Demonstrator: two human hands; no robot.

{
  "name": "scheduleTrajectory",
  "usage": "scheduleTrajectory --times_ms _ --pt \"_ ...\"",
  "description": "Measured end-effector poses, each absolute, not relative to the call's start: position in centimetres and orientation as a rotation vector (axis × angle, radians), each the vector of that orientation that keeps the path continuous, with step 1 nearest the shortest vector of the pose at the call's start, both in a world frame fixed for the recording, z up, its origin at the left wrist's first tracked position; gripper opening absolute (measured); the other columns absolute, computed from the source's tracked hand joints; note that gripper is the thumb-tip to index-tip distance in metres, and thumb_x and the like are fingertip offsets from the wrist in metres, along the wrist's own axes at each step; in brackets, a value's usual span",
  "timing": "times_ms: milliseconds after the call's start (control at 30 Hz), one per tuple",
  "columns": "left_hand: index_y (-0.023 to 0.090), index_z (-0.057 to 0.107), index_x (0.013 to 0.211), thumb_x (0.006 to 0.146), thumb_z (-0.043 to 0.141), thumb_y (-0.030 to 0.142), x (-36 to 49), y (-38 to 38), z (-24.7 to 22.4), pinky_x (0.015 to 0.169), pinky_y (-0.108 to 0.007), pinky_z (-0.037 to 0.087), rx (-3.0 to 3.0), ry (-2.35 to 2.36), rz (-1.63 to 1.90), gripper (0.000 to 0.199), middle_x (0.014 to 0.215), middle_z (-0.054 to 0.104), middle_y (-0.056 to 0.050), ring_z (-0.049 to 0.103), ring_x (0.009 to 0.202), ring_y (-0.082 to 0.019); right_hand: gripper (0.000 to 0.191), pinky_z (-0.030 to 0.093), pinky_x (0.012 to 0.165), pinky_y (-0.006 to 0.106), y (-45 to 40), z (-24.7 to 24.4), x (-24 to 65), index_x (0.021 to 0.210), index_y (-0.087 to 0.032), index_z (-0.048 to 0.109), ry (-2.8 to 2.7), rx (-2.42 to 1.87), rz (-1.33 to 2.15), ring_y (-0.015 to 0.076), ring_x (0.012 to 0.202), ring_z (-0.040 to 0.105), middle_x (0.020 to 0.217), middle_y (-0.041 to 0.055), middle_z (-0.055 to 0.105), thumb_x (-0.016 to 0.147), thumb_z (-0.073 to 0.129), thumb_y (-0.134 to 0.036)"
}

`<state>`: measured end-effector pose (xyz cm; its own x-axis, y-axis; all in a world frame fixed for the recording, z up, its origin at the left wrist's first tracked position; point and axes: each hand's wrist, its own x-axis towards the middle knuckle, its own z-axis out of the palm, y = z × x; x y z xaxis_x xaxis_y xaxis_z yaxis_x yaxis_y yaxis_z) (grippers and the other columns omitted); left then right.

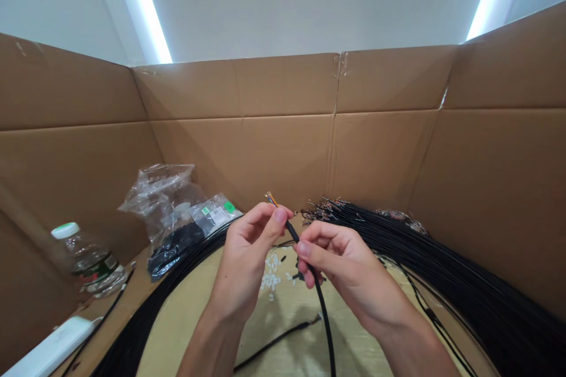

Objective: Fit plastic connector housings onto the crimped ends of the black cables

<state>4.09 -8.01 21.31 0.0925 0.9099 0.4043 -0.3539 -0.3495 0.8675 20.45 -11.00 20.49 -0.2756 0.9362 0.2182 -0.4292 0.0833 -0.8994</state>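
A black cable (326, 318) runs up from the bottom edge to between my hands, with thin coloured wires (271, 197) sticking out of its top end. My left hand (254, 241) pinches the cable near those wires with thumb and forefinger. Just below, my right hand (331, 253) grips the black sheath between thumb and fingers. Under my hands, small white plastic pieces (270, 280) lie scattered on the yellowish work surface (186, 318), with a few small black bits nearby. A second black cable end (287, 333) with a small tip lies on the surface below.
A thick bundle of black cables (424, 253) with stripped ends curves along the right; more cables (177, 283) arc on the left. Clear plastic bags (168, 206), a bottle (95, 265) and a white power strip (53, 344) stand at left. Cardboard walls (247, 147) enclose the area.
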Motion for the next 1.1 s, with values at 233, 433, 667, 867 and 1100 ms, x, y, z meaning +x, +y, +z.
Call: scheduleTrajectory --times_ms 233,433,667,867,1100 --pt "0.026 0.091 0.094 0.088 0.094 0.057 3.9 -7.8 21.2 0.075 -0.021 0.051 1.343 0.585 1.364 0.031 0.084 0.072 0.0 0.062 0.08 -0.013 0.041 0.046 0.061 0.018 -11.1 20.5 20.6 0.099 -0.017 0.08 -1.046 -0.623 1.523 0.0082 0.064 0.066 0.074 -0.0014 0.074 0.077 0.105 -0.041" --pt "0.027 0.092 0.097 0.095 0.09 0.05 3.8 -8.0 21.2 0.079 -0.023 0.053 1.392 0.568 1.348 0.023 0.086 0.072 -0.001 0.063 0.081 -0.014 0.036 0.047 0.065 0.021 -11.0 20.7 20.8 0.086 -0.016 0.078 -1.214 -0.639 1.476 0.0092 0.067 0.064 0.076 -0.0007 0.071 0.087 0.097 -0.047" --pt "0.021 0.087 0.088 0.101 0.083 0.042 3.7 -8.5 21.5 0.061 -0.022 0.053 1.464 0.501 1.277 0.025 0.083 0.063 -0.001 0.062 0.067 -0.011 0.027 0.056 0.082 0.027 -11.3 20.5 21.5 0.103 -0.019 0.083 -1.364 -0.598 1.474 0.0136 0.084 0.074 0.093 0.003 0.078 0.098 0.089 -0.045" --pt "0.02 0.083 0.084 0.097 0.087 0.032 4.0 -8.8 21.7 0.058 -0.022 0.056 1.413 0.45 1.327 0.018 0.1 0.061 -0.001 0.063 0.068 -0.01 0.029 0.054 0.075 0.026 -11.2 20.4 20.5 0.092 -0.019 0.082 -1.313 -0.561 1.351 0.0122 0.075 0.068 0.083 0.0007 0.073 0.103 0.082 -0.047" --pt "0.02 0.08 0.085 0.098 0.085 0.037 3.3 -8.4 21.3 0.071 -0.023 0.054 1.467 0.542 1.318 0.023 0.091 0.063 -0.002 0.062 0.078 -0.014 0.024 0.055 0.077 0.028 -11.3 20.6 21.2 0.095 -0.018 0.08 -1.402 -0.579 1.416 0.0138 0.075 0.073 0.09 0.0017 0.075 0.101 0.084 -0.041"
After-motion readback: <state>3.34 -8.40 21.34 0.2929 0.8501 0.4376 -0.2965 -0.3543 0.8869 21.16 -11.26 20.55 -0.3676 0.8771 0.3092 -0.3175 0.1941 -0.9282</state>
